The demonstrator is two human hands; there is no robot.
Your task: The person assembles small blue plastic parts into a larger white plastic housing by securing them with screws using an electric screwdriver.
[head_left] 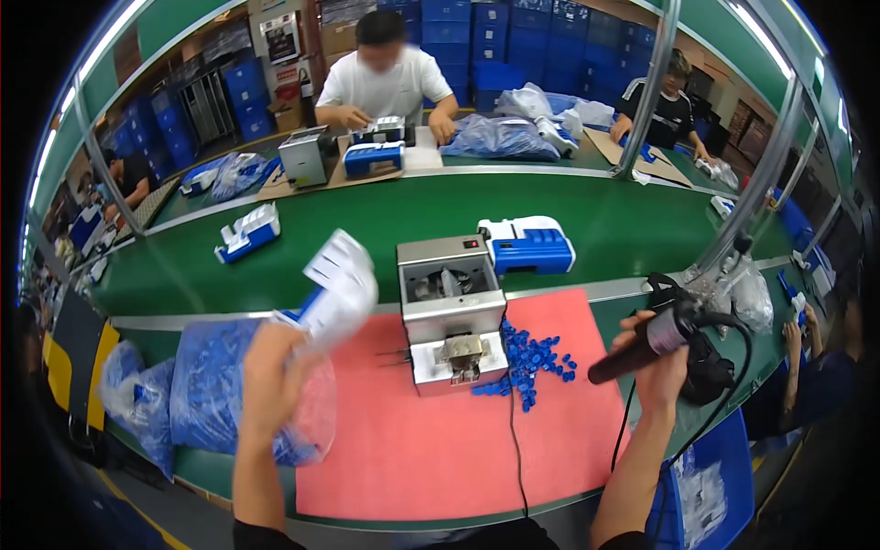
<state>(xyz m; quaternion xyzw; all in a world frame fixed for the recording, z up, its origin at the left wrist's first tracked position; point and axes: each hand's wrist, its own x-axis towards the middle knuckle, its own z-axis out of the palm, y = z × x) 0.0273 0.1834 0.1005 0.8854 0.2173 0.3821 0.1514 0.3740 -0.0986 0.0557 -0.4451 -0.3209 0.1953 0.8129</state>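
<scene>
I have a white-and-blue unit (344, 289) in my left hand (273, 376), fingers clasped about its lower end. It is tilted and blurred, so I cannot make out its finer parts. From my view it lies left of the machine (451, 321), apart from it, across the near edge of the green belt (367, 206).

My right hand (664, 378) is wrapped round a dark driver (632, 354), its tip pointing left and down toward the blue caps (527, 367), clear of them. A black cord (745, 367) loops from its back end.

The machine, a grey metal box with an open top, stands upright on the red mat (403, 467). The caps lie loose in a heap along its right side. A bag (206, 376) of blue parts sits beneath my left forearm, overlapping the mat's left edge.

Behind the machine, at its right, I see another unit (532, 249) on the belt; a third (249, 234) lies farther left. Across the belt a co-worker in a white shirt (394, 87) has both hands at the far bench.
</scene>
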